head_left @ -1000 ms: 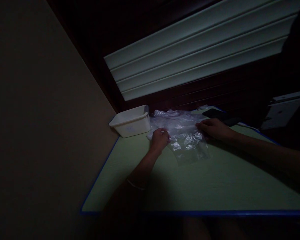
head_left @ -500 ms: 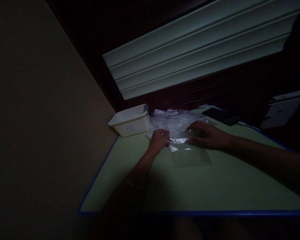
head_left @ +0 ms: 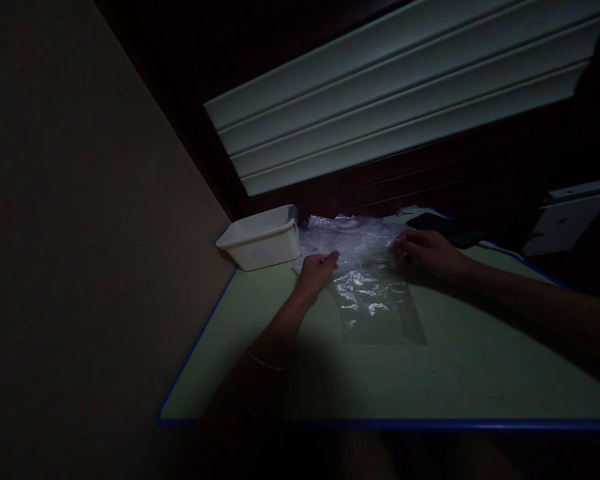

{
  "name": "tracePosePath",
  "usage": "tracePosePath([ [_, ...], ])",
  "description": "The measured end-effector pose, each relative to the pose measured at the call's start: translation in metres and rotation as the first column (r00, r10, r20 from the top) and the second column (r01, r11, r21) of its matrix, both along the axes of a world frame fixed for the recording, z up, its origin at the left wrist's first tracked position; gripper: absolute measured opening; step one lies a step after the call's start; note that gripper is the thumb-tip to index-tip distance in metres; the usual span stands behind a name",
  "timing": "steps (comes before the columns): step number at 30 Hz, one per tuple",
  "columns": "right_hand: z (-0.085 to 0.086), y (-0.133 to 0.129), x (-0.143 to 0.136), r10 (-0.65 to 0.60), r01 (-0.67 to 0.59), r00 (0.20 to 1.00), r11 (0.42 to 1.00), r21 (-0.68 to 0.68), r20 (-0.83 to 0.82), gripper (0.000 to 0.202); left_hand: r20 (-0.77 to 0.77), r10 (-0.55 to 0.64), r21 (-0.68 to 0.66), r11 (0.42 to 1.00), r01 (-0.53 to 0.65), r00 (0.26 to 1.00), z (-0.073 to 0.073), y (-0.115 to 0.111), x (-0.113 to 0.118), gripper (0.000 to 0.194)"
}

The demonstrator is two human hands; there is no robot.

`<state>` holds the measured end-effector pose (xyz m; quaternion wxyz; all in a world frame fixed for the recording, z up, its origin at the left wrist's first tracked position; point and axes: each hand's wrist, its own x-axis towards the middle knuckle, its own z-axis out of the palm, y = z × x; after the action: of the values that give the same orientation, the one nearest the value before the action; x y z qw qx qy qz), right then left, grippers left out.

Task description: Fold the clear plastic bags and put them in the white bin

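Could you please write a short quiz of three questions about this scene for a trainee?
1. True or false: the white tub stands to the right of the clear plastic bag.
2. Which hand lies nearer to the white tub?
3. What colour is the edge of the green table: A red, B blue, C yellow?

Key:
1. False; it stands to the left.
2. The left hand; the right hand is farther away.
3. B.

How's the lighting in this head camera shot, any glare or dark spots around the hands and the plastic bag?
Head view: very dim overall, wall and lower edge nearly black. The clear plastic bag throws bright glare patches between the left hand and right hand. The green table is shadowed near the left forearm. The white bin and slatted panel are brightest. Straight lines bow from wide-angle distortion.
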<state>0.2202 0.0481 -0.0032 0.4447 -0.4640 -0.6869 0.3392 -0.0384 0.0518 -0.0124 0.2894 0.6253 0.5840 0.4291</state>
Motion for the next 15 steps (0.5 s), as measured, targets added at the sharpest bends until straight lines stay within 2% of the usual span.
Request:
tracePosePath([
  [2, 0.000, 0.000, -0.001, 0.018, -0.019, 0.999, 0.999, -0.026, -0.029, 0.036, -0.020, 0.098, 0.072, 0.993, -0.096, 0.995, 0.004, -0.003, 0.002, 0.046],
  [4, -0.001, 0.000, -0.002, 0.014, -0.017, 0.999, 0.998, -0.066, -0.052, 0.037, -0.064, 0.227, 0.228, 0.951, -0.207, 0.972, 0.011, -0.011, 0.006, 0.042],
  [5, -0.001, 0.000, -0.002, 0.006, -0.010, 0.999, 0.997, -0.080, -0.049, 0.038, -0.101, 0.257, 0.319, 0.924, -0.213, 0.961, 0.014, -0.016, 0.010, 0.039],
  [6, -0.002, 0.001, -0.002, -0.004, 0.000, 0.999, 0.996, -0.089, -0.039, 0.038, -0.158, 0.234, 0.395, 0.905, -0.155, 0.959, 0.017, -0.022, 0.014, 0.035],
  [8, -0.003, 0.004, 0.000, -0.020, 0.019, 1.000, 0.996, -0.086, -0.006, 0.036, -0.322, 0.066, 0.473, 0.875, 0.100, 0.944, 0.020, -0.035, 0.022, 0.024],
  [10, -0.006, 0.008, 0.004, -0.031, 0.033, 0.998, 0.999, -0.032, 0.056, 0.033, -0.552, -0.141, 0.428, 0.797, 0.425, 0.822, 0.019, -0.044, 0.028, 0.016],
  [11, -0.007, 0.011, 0.006, -0.043, 0.042, 0.995, 0.999, 0.008, 0.093, 0.031, -0.634, -0.218, 0.369, 0.758, 0.538, 0.742, 0.017, -0.047, 0.029, 0.015],
  [13, -0.011, 0.016, 0.011, -0.096, 0.076, 0.976, 0.991, 0.109, 0.195, 0.026, -0.721, -0.320, 0.243, 0.714, 0.657, 0.614, 0.012, -0.049, 0.028, 0.021],
  [15, -0.014, 0.021, 0.016, -0.189, 0.134, 0.939, 0.971, 0.199, 0.286, 0.022, -0.741, -0.368, 0.162, 0.714, 0.681, 0.562, 0.008, -0.048, 0.025, 0.031],
])
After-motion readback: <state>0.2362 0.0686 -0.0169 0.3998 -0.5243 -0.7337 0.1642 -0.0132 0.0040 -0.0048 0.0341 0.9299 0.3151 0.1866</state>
